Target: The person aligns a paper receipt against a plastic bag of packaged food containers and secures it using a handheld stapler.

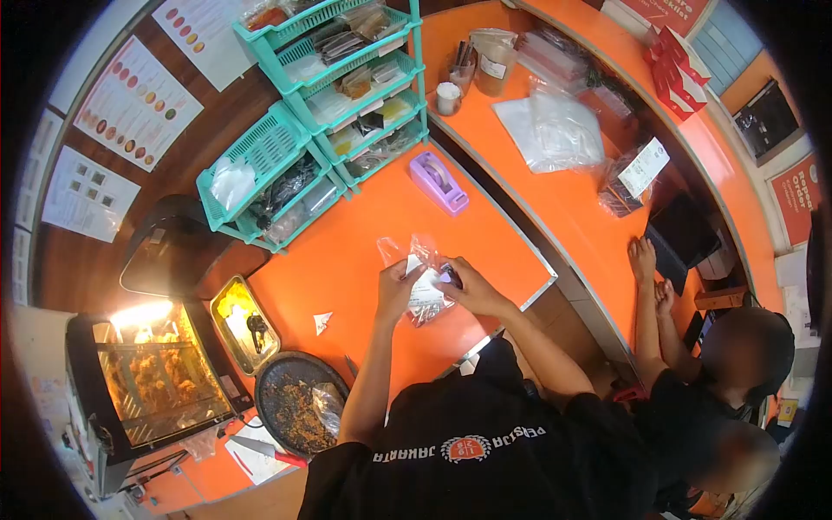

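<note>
Counter: orange; purple tape dispenser far side.
Left hand: pinching white slip.
Right hand: pinching bag's right side.
Clear plastic bag: mid-counter, between hands.
Risk: uneven pulling could crease slip.

Your black shirt reads "PERSIJA" and "JAKARTA", one each side of the round emblem; emblem digits too small to call. Red sign at far right: "Repeat Order", finer print unreadable. Red poster up top: "Checklist", word before it cut off. Your white slip and the wall sheets: printed, but illegible.
</note>
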The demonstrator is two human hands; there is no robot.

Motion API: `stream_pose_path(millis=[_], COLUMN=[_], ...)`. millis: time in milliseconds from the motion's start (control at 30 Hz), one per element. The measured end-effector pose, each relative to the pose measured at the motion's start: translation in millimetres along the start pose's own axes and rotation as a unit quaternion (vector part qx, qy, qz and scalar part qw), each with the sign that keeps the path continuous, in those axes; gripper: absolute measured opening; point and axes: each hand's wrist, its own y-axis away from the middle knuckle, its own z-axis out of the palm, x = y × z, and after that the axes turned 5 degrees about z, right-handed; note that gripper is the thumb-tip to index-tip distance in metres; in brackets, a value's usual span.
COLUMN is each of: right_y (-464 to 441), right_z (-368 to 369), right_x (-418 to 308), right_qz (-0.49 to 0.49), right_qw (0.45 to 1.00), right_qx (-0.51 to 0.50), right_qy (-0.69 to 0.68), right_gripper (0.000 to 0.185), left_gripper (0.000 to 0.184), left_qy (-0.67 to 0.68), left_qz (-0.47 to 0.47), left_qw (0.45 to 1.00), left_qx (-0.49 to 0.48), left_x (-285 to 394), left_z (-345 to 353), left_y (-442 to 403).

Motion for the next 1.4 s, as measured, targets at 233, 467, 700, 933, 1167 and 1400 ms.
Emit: stream_pose_path(millis=[233, 467, 700, 933, 1167, 1400], right_y=[-11, -19, -15, 14, 41, 64], right_z=[-25, 6, 18, 7, 12, 44], right_x=[-25, -14, 3, -52, -31, 9], right_qz=[0.069, 0.062, 0.107, 0.041, 0.106, 0.126], right_qw=[0.995, 0.996, 0.992, 0.999, 0.988, 0.963], right_qx=[-0.059, 0.062, 0.071, 0.017, -0.113, -0.192], right_qy=[0.028, -0.005, 0.004, 0.019, 0.003, 0.143], right_gripper=[0.041, 0.030, 0.030, 0.033, 0.035, 0.056], left_gripper=[0.021, 0.028, 0.028, 0.034, 0.023, 0.024], left_qy=[0.029, -0.042, -0.205, -0.591, -0.370, -0.107], left_qz=[-0.015, 0.015, 0.059, -0.097, -0.005, -0.037], left_qw=[0.998, 0.999, 0.911, 0.747, 0.882, 0.988], left_qx=[0.055, 0.014, 0.354, 0.289, 0.292, 0.106], left_x=[10, 0, -39, -115, -114, -65], left_z=[17, 7, -147, -249, -245, -180], left_y=[1, 3, 44, 96, 101, 114])
